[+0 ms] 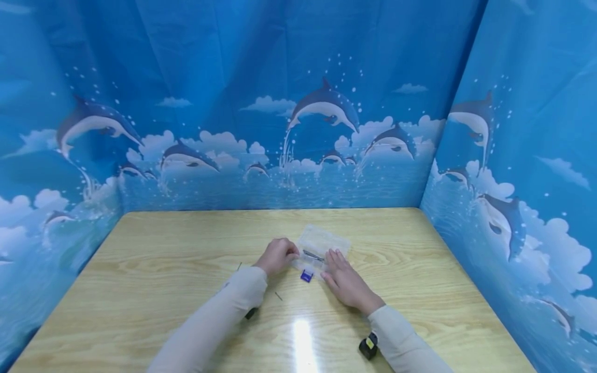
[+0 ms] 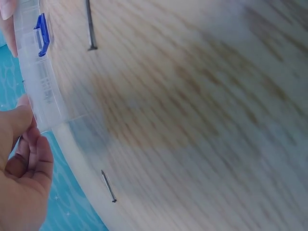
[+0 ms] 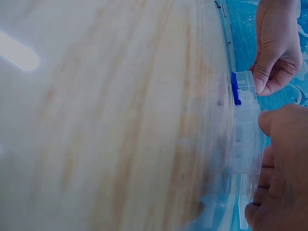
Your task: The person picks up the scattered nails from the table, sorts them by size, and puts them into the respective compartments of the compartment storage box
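Note:
A clear plastic box (image 1: pixel 317 238) lies on the table with its lid folded back. Several grey nails (image 1: pixel 312 255) lie together inside it, and a blue latch (image 1: pixel 306 276) hangs at its front side. At the box's left end is my left hand (image 1: pixel 278 255), fingers curled, thumb and fingertip against the rim; whether a small piece is also between them is hidden. My right hand (image 1: pixel 346 280) rests on the right end with its fingers mostly straight and the thumb touching the front edge. Two loose nails, one long (image 2: pixel 90 24) and one shorter (image 2: pixel 109 186), lie on the wood.
The wooden table (image 1: pixel 186 243) is bounded at the back and right by a blue curtain (image 1: pixel 233 103) printed with dolphins. A black wrist device (image 1: pixel 368 346) sits below the right sleeve. Bright light reflects off the table's front part.

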